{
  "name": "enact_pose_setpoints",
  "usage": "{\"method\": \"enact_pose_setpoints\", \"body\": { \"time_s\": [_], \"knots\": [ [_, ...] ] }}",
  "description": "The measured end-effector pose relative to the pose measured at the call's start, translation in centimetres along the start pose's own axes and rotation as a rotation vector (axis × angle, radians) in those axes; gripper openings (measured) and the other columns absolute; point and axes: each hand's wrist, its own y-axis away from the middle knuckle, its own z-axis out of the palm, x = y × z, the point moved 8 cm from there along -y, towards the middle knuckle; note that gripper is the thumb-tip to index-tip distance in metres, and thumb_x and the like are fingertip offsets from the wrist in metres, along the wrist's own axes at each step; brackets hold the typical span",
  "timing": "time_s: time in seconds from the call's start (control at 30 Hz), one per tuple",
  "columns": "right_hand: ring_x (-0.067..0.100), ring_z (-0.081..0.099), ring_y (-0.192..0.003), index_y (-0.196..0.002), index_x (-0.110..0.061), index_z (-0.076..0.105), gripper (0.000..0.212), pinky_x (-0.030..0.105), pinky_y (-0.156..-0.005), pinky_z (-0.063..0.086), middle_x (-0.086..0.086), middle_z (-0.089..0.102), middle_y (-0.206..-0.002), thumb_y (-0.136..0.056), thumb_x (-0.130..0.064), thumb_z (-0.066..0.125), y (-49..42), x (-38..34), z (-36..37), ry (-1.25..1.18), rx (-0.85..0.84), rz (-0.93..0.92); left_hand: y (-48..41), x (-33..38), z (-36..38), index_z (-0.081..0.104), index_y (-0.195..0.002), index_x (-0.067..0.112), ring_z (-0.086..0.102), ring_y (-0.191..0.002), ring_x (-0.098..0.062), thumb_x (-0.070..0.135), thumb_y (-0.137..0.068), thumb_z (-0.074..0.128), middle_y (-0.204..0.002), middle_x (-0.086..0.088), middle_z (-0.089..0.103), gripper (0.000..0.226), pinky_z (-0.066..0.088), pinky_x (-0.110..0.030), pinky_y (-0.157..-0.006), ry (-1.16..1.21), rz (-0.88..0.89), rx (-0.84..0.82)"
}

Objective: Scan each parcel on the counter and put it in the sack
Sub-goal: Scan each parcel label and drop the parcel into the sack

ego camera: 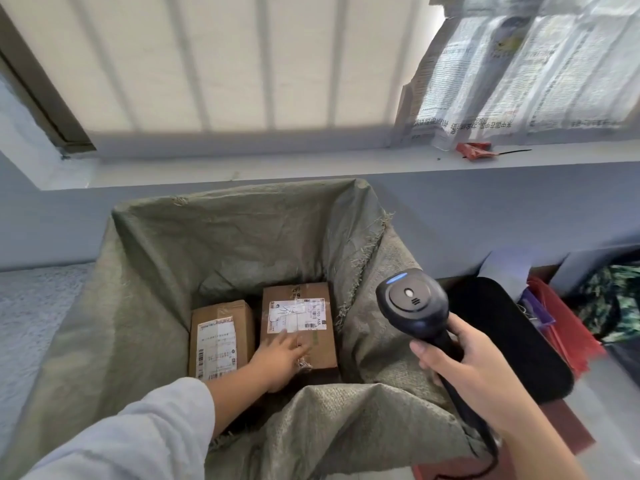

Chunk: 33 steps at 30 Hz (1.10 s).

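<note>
A large grey-green woven sack (145, 278) stands open in front of me. Two brown cardboard parcels lie at its bottom, each with a white label facing up: one on the left (220, 336), one on the right (304, 306). My left hand (280, 358) reaches down into the sack and rests on the near end of the right parcel, fingers extended. My right hand (464, 365) grips the handle of a black barcode scanner (412, 303), held above the sack's right rim with a blue light on its head.
A window ledge (311, 168) runs behind the sack, with newspaper (519, 74) taped over the right pane and a red wrapper (474, 150) on the ledge. A black cushion (512, 337), red bags (561, 327) and patterned fabric (616, 299) sit to the right.
</note>
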Motion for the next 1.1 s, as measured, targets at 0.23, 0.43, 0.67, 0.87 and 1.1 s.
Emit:
{"method": "enact_pose_setpoints", "body": {
  "time_s": [0.23,0.43,0.67,0.87,1.1],
  "knots": [
    [0.001,0.055,-0.054,-0.08,-0.026,0.061,0.015,0.012,-0.055,0.039,-0.012,0.064,-0.063,-0.078,-0.016,0.072,1.3,-0.2,-0.5,0.043,0.028,0.005,1.6,-0.5,1.2,0.023,-0.149,0.016,0.029,-0.138,-0.029,0.036,-0.101,0.033,-0.155,-0.01,0.02,0.053,0.027,-0.04,-0.113,0.031,-0.064,-0.195],
    [-0.001,0.055,-0.059,-0.089,-0.028,0.06,0.018,0.017,-0.062,0.038,-0.016,0.062,-0.065,-0.078,-0.022,0.072,3.5,-2.2,-0.4,0.077,0.028,-0.041,6.3,0.9,-4.8,0.041,-0.14,0.016,0.042,-0.13,-0.017,0.033,-0.098,0.042,-0.143,-0.004,0.044,0.045,0.034,-0.028,-0.106,0.266,0.016,0.117],
    [0.006,0.062,-0.084,-0.101,-0.027,0.061,0.025,0.023,-0.075,0.044,-0.009,0.067,-0.085,-0.078,-0.032,0.071,6.5,-4.1,1.2,0.152,-0.051,-0.108,15.7,0.0,-8.4,0.052,-0.131,0.016,0.049,-0.119,-0.014,0.031,-0.097,0.046,-0.131,-0.001,0.055,0.037,0.038,-0.025,-0.097,0.341,-0.045,0.408],
    [0.004,0.058,-0.082,-0.104,-0.024,0.06,0.029,0.013,-0.063,0.038,-0.011,0.063,-0.086,-0.078,-0.033,0.07,9.7,-6.4,5.2,0.215,-0.127,-0.214,25.3,0.3,-7.8,0.05,-0.132,0.014,0.045,-0.125,-0.013,0.031,-0.097,0.048,-0.136,-0.001,0.051,0.039,0.033,-0.022,-0.101,0.317,-0.063,0.58],
    [0.004,0.057,-0.091,-0.1,-0.032,0.055,0.027,0.01,-0.066,0.038,-0.014,0.062,-0.095,-0.078,-0.031,0.071,13.2,-10.1,13.3,0.292,-0.289,-0.336,34.5,-3.3,-4.5,0.046,-0.136,0.02,0.044,-0.125,-0.011,0.036,-0.095,0.05,-0.139,0.003,0.047,0.044,0.034,-0.024,-0.103,0.366,-0.19,0.678]
  ]
}}
